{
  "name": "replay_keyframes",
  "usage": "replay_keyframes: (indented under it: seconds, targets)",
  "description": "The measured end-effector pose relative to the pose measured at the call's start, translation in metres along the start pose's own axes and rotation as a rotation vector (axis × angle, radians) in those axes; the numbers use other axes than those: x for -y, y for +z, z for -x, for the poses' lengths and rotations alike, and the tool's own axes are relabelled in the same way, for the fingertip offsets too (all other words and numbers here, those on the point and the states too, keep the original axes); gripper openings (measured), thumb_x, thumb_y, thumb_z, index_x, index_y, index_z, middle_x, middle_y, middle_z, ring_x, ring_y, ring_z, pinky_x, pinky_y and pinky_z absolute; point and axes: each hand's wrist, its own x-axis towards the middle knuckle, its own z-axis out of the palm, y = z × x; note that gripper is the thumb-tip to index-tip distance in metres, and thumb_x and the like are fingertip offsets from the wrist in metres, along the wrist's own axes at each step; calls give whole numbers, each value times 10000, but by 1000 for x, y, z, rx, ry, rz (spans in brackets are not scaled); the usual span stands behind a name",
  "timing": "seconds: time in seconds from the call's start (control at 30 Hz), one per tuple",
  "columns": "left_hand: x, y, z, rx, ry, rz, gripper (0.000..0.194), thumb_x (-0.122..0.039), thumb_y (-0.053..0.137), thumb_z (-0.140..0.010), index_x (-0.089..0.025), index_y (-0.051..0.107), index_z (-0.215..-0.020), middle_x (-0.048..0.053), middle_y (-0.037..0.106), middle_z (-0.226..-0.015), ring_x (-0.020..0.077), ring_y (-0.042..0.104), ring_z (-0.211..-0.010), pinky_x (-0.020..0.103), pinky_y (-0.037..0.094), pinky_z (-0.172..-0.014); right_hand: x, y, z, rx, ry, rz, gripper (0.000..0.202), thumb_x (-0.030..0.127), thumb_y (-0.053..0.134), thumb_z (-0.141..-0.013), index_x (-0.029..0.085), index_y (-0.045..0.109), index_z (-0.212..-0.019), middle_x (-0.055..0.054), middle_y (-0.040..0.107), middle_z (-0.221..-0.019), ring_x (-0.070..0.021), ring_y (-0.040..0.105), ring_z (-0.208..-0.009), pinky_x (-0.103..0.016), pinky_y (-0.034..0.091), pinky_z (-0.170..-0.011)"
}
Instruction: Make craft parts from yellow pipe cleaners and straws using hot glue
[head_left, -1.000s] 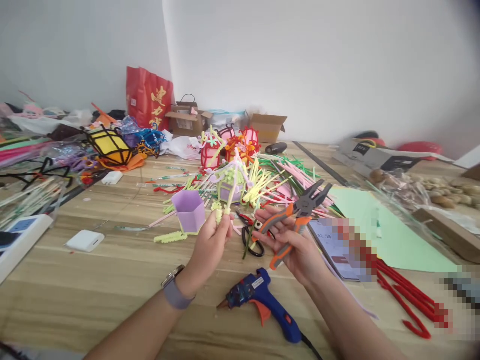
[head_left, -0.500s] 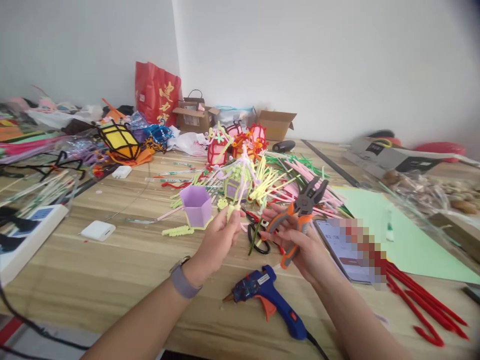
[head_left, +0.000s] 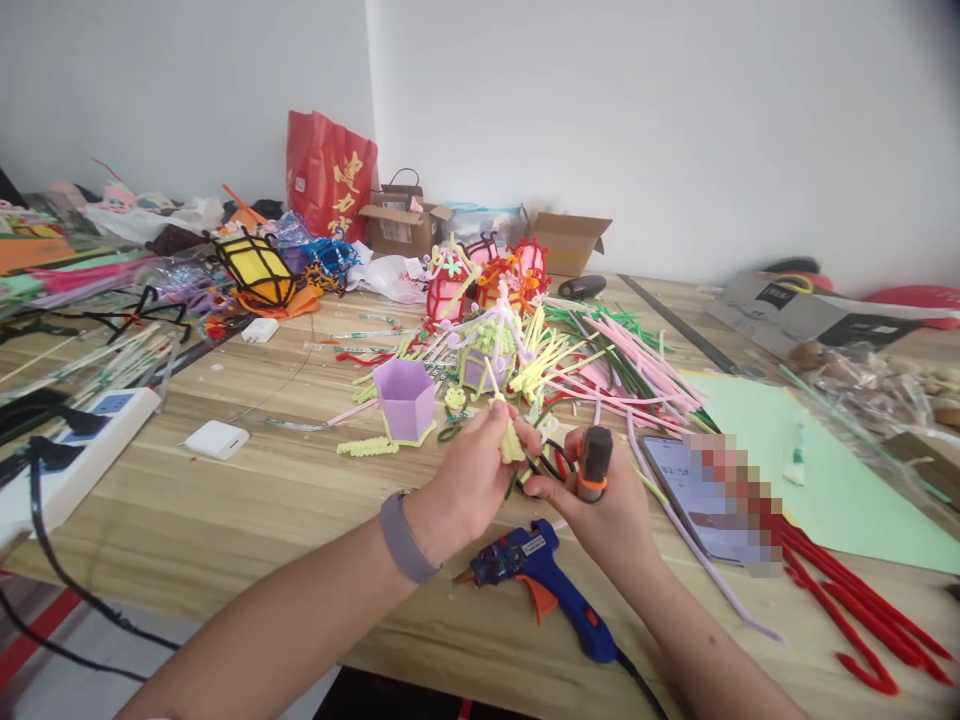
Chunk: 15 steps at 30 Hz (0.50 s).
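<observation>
Head view: left hand [head_left: 469, 472] is pinching yellow fuzzy piece [head_left: 511, 442] above surface [head_left: 300, 510]; right hand [head_left: 611, 505] is clamping pliers [head_left: 597, 458] just beside. I'm judging step as finger-working piece; next move is calling for steady left pinch, pliers held clear.

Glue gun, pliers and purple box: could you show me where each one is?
Glue gun [head_left: 564, 583]: head view, on the upper part of its blue handle.
Pliers [head_left: 598, 455]: head view, on the dark end.
Purple box [head_left: 409, 412]: head view, on its outer wall.
</observation>
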Motion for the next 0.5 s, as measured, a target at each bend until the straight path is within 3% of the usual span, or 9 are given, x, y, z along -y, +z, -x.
replay_keyframes:
  seconds: [0.17,0.33,0.5]
  targets:
    - [20,13,1,-60,-42,30,222,-373,516,-923,-177,479,-824,-36,453,-668,77,425,-552,179,270,-437,-5,0,1,12,41,-16,480,517,811,-578,245,467,-773,23,534,-707,-168,496,-609,-303,408,-565]
    - [29,9,5,-1,106,-49,337,-491,535,-885,-190,437,-771,-34,427,-650,92,416,-599,184,344,-504,-12,1,2,50,87,-132,492,501,816,-582,236,494,-843,18,542,-723,-166,499,-620,-302,410,-573]
    - [25,7,10,67,147,-97,331,-495,491,-903,-203,405,-771,-49,416,-577,97,425,-580,186,340,-519,-5,3,1,126,135,-151,484,479,819,-573,222,491,-819,45,536,-640,-132,459,-547,-271,397,-526]
